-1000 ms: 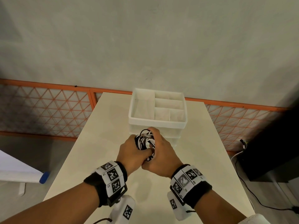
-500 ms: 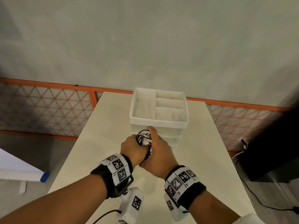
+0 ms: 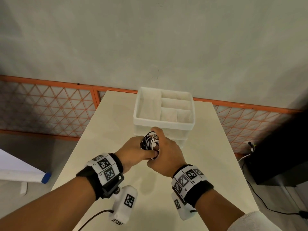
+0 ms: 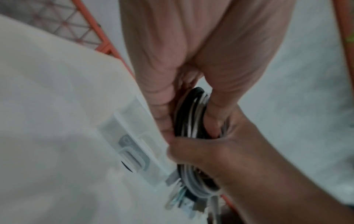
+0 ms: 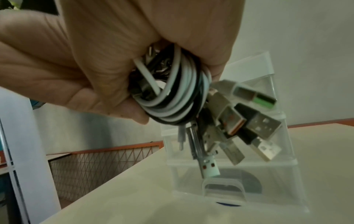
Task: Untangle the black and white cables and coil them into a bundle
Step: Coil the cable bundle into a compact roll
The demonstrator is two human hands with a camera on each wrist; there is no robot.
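Black-and-white cable coil (image 3: 150,141) held above the table (image 3: 93,139), before the organiser (image 3: 164,125) | left hand (image 3: 133,151) and right hand (image 3: 166,152) both grip it | light, springy; likely best pinched across the loops, plugs (image 5: 239,124) dangling.

Black and white cables against cream, white and orange

The coil of cables (image 3: 150,141) mixes black and white strands; in the right wrist view its plugs (image 5: 247,121) are silver, black and white, one with a green insert (image 5: 265,100) and one with an orange insert (image 5: 236,128). The table (image 3: 103,134) is cream. The organiser box (image 3: 164,123) is white on top, and its drawers (image 5: 229,181) are clear. The wall (image 3: 150,39) is plain pale grey, and below it runs an orange frame with an orange triangle lattice (image 3: 50,107). Both wristbands (image 3: 202,189) are black with black-and-white square code patterns on white.
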